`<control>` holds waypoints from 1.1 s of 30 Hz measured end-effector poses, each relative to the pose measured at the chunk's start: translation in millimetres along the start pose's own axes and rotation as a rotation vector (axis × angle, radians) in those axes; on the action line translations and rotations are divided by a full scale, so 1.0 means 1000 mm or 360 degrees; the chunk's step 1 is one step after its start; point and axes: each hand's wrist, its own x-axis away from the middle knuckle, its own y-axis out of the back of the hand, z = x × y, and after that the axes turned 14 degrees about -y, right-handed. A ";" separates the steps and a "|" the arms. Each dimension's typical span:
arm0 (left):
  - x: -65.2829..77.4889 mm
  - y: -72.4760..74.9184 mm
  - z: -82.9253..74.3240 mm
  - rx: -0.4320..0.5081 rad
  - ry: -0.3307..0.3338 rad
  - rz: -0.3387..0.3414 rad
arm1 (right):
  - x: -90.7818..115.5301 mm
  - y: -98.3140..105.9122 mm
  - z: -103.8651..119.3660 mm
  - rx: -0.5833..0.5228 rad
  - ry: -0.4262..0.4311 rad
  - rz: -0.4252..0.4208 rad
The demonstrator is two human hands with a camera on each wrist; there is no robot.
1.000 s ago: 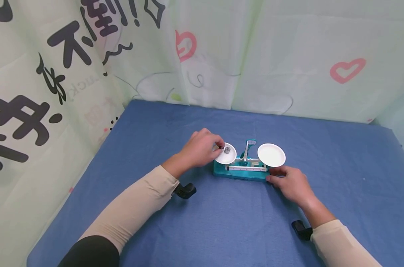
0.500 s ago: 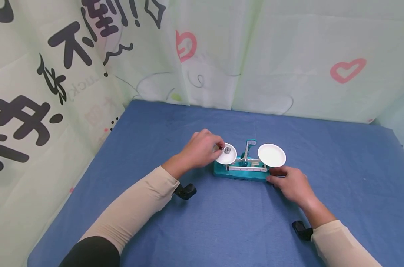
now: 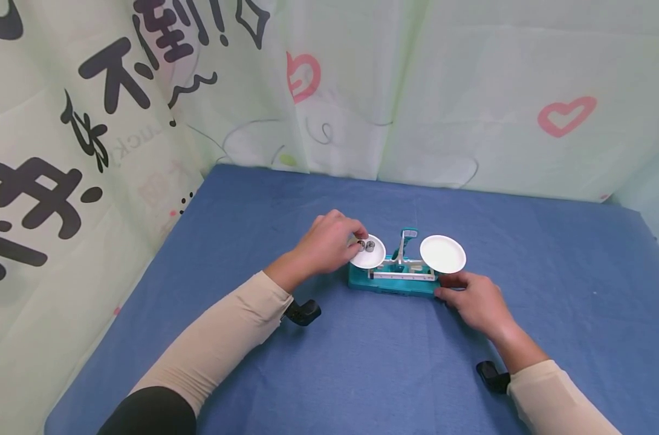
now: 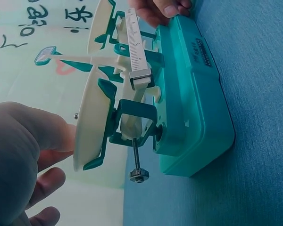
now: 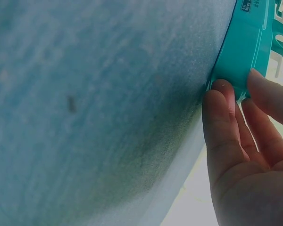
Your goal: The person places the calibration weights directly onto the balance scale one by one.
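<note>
With our right hand's (image 3: 475, 300) grip pinching the end of the balance (image 3: 401, 276) on the bench (image 3: 373, 362), we should withdraw our left hand (image 3: 328, 243) gently from the outer small weight (image 3: 361, 246) on the left pan (image 3: 370, 260), though whether that grip pinches it we cannot tell.

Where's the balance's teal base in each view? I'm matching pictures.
Head: teal base just right of centre, below mid-height.
Left wrist: teal base right of centre, from near the top to below the middle.
Right wrist: teal base top right, cut off by the top edge.
Shared landmark: right hand, at one end of it in all three.
</note>
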 end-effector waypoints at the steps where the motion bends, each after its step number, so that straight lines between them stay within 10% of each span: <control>1: 0.000 0.000 0.000 0.0001 0.0004 0.0003 | 0.000 0.000 0.000 -0.0003 -0.0003 0.0001; 33: 0.028 0.009 0.026 0.0246 0.0172 -0.0076 | 0.000 0.003 0.001 -0.0001 -0.0013 0.0026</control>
